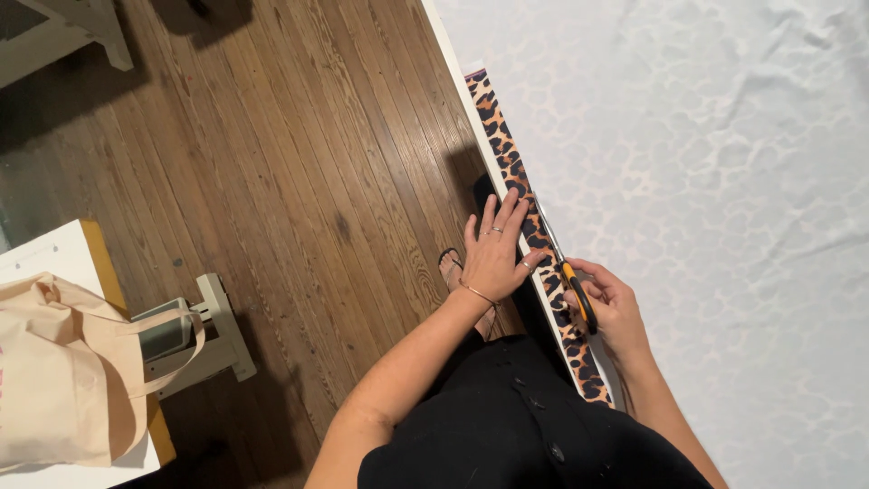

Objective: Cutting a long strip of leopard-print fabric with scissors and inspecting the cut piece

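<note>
My right hand (611, 303): fingers clamped on orange-handled scissors (566, 272), blades on the leopard-print strip (525, 213) | my left hand (496, 254): fingers spread flat, pressing the strip at the surface (457, 54) edge | pale fabric (688, 181) beyond | tote bag (63, 371) left.

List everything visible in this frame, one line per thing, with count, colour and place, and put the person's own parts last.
fabric: one, pale with a faint spotted pattern, spread over the table at right.
leopard-print strip: one, orange and black, along the fabric's left edge.
scissors: one pair, orange and black handles, on the strip.
wooden floor: brown boards, left and centre.
tote bag: one, cream, lower left on a white surface.
white furniture leg: one, beside the bag.
sandalled foot: one, by the table edge.
left hand: flat on the strip, rings and bracelet.
right hand: gripping the scissors.
</note>
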